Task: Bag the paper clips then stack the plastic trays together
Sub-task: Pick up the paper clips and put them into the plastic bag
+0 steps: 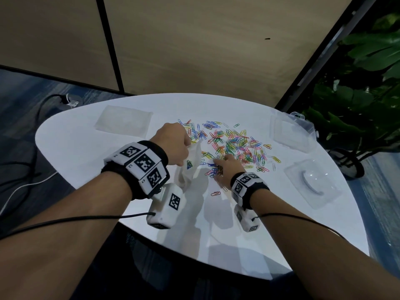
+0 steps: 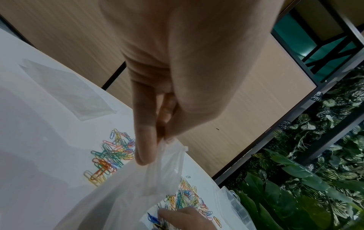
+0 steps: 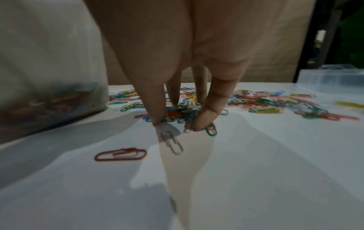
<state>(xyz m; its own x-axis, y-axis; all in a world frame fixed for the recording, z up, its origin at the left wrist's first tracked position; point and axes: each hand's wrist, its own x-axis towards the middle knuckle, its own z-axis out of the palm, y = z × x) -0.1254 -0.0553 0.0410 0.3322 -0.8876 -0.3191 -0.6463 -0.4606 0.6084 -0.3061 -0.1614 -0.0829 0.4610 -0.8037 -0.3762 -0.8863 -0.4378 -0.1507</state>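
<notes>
Fingertips of the right hand curled down onto a small cluster of coloured paper clips at the near edge of the spread on the white table, bunching several between thumb and fingers. The left hand pinched the rim of a translucent plastic bag, held up just left of that cluster; a few clips showed dimly inside. Two clear plastic trays lay apart at the right, their contents hard to make out. One red clip lay alone nearer the person.
</notes>
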